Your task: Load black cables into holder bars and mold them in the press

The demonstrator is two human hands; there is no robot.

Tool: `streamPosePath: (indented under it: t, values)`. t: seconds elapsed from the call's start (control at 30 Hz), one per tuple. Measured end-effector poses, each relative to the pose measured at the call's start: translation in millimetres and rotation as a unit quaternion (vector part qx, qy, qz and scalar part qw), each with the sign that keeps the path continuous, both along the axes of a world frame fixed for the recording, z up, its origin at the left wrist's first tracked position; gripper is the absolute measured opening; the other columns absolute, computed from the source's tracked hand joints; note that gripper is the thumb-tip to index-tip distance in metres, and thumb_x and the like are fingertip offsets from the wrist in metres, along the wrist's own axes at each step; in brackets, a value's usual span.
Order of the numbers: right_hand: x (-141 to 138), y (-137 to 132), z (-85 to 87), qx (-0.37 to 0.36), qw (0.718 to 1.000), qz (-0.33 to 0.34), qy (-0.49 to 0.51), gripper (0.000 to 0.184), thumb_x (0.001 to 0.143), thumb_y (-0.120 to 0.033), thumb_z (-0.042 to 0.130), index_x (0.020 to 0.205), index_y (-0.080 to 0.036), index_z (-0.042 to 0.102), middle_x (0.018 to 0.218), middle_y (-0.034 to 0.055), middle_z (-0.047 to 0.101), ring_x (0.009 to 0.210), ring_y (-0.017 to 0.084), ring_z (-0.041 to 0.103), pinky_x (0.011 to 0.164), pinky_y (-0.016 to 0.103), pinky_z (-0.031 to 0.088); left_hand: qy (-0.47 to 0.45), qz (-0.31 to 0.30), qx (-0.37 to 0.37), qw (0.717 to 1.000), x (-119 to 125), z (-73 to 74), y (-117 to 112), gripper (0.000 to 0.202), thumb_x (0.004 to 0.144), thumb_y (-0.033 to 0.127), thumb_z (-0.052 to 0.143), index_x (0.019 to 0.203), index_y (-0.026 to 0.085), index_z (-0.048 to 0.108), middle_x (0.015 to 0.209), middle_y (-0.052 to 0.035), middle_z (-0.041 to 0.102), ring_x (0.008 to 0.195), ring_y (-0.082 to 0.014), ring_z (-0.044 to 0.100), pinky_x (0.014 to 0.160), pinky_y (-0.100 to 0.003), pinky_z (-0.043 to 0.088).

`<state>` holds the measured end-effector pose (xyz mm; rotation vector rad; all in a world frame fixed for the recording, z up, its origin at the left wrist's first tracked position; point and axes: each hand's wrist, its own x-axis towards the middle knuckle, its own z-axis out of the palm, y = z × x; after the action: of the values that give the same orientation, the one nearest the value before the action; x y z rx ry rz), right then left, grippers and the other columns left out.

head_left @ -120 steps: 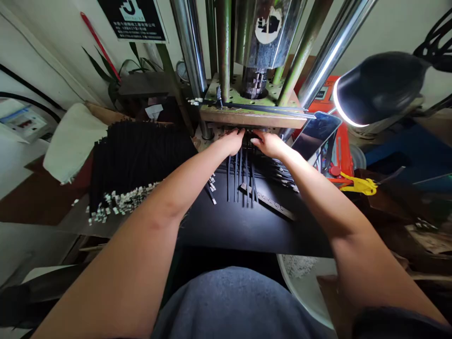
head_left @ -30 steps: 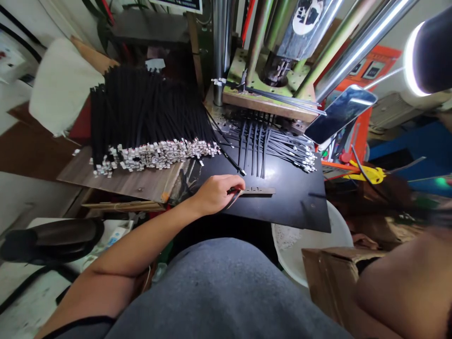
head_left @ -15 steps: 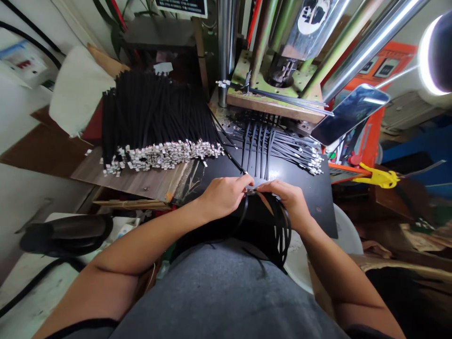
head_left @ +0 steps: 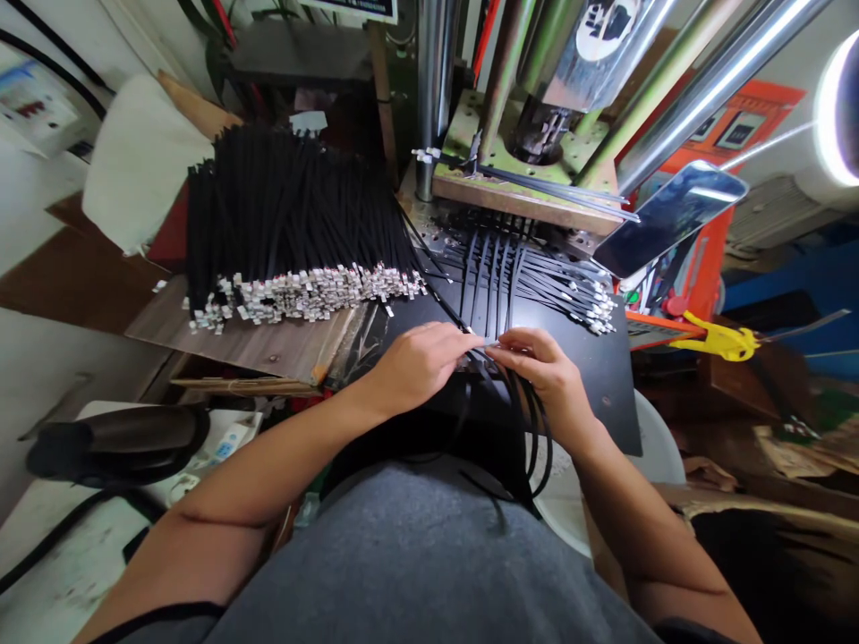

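Observation:
My left hand (head_left: 420, 365) and my right hand (head_left: 540, 376) meet over the black work plate (head_left: 591, 380), fingers pinched together on the ends of black straps (head_left: 530, 429) that loop down toward my lap. Just beyond my fingertips, a row of black straps (head_left: 493, 277) lies side by side, running into the press (head_left: 530, 192). More straps with metal ends (head_left: 570, 291) fan out to the right of that row.
A big stack of black straps with metal clips (head_left: 288, 241) lies on a wooden board (head_left: 268, 344) at left. A phone (head_left: 671, 215) leans at right, beside a yellow clamp (head_left: 715, 338). A white bucket (head_left: 654, 447) stands below the plate; a lamp (head_left: 838, 116) shines at far right.
Four seconds ago both hands were at the press. A second ago only my left hand was on the plate. My right hand has since come in with looped straps and both now pinch their ends.

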<state>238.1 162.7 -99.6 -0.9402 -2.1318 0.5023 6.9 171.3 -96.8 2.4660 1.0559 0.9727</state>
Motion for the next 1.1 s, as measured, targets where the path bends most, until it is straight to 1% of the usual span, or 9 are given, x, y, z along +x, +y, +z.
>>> streamPosePath:
  t: [0.17,0.3,0.47,0.57,0.67,0.77,0.87,1.0,1.1]
  values:
    - [2,-5,-0.1,-0.058,0.998,-0.007,0.009,0.018,0.095,-0.015,0.056,0.107,-0.023,0.068,0.100,0.0048,0.069,0.094,0.017,0.066,0.085,0.031,0.055,-0.142,0.094,-0.067,0.983,-31,-0.1,-6,0.028,0.090,0.004,0.051,0.104,0.019,0.070,0.104,-0.0047,0.070,0.097,-0.0143,0.066,0.089,-0.029,0.055]
    - [-7,0,-11.2,-0.100,0.995,0.013,0.014,0.012,0.096,-0.018,0.056,0.095,-0.020,0.067,0.093,0.0042,0.070,0.090,0.017,0.066,0.082,0.031,0.055,-0.211,0.085,-0.131,0.965,-28,-5.8,-14,0.022,0.088,0.004,0.055,0.096,0.018,0.071,0.106,-0.0061,0.069,0.100,-0.0153,0.066,0.090,-0.030,0.054]
    - [-15,1,-19.6,-0.048,0.998,0.020,-0.028,0.013,0.097,-0.018,0.054,0.094,-0.019,0.066,0.091,0.0062,0.069,0.089,0.019,0.063,0.079,0.032,0.053,-0.163,0.048,-0.162,0.972,-16,-16.0,-21,0.016,0.090,0.010,0.061,0.099,0.019,0.071,0.104,-0.0053,0.073,0.098,-0.0148,0.069,0.089,-0.028,0.055]
    - [-19,0,-14.4,0.020,0.994,0.032,-0.107,0.020,0.098,-0.015,0.049,0.087,-0.017,0.066,0.085,0.0089,0.070,0.087,0.022,0.062,0.078,0.036,0.051,-0.124,0.030,-0.110,0.986,-16,-20.3,-21,0.016,0.091,0.013,0.061,0.103,0.018,0.069,0.103,-0.0053,0.073,0.094,-0.0138,0.069,0.086,-0.026,0.055]
    - [-14,1,-6.8,0.011,0.990,0.061,-0.124,0.025,0.097,-0.009,0.044,0.089,-0.016,0.066,0.096,0.0112,0.071,0.092,0.023,0.063,0.082,0.037,0.052,-0.084,0.013,-0.069,0.994,-17,-20.8,-20,0.017,0.091,0.010,0.058,0.105,0.017,0.066,0.099,-0.0040,0.072,0.090,-0.0122,0.068,0.083,-0.024,0.055]
    - [1,3,-3.9,-0.051,0.997,0.023,-0.046,0.017,0.096,-0.012,0.051,0.097,-0.019,0.067,0.108,0.0080,0.069,0.097,0.019,0.065,0.083,0.031,0.053,-0.041,0.000,-0.055,0.998,-19,-15.2,-21,0.017,0.093,0.010,0.054,0.104,0.018,0.064,0.097,-0.0027,0.070,0.088,-0.0122,0.067,0.080,-0.023,0.055]
    - [10,1,-8.9,-0.077,0.996,-0.034,0.017,0.011,0.095,-0.016,0.057,0.096,-0.021,0.066,0.095,0.0035,0.070,0.087,0.016,0.067,0.080,0.029,0.054,0.034,0.005,-0.054,0.998,-15,-4.2,-23,0.023,0.093,0.009,0.050,0.110,0.019,0.061,0.095,-0.0024,0.069,0.082,-0.0137,0.067,0.076,-0.025,0.055]
    - [5,0,-16.6,-0.071,0.997,0.004,-0.004,0.012,0.094,-0.014,0.055,0.097,-0.019,0.066,0.095,0.0059,0.069,0.090,0.018,0.065,0.080,0.032,0.054,0.139,0.016,-0.079,0.987,-4,9.7,-24,0.031,0.094,0.009,0.045,0.121,0.019,0.056,0.095,-0.0039,0.070,0.083,-0.0174,0.068,0.075,-0.028,0.056]
    - [0,-1,-15.3,-0.031,0.998,0.025,-0.042,0.016,0.095,-0.011,0.052,0.098,-0.017,0.066,0.096,0.0093,0.069,0.093,0.021,0.063,0.080,0.034,0.055,0.155,0.012,-0.090,0.984,-4,11.0,-22,0.029,0.096,0.015,0.046,0.123,0.019,0.057,0.099,-0.0040,0.071,0.086,-0.0188,0.069,0.079,-0.031,0.058]
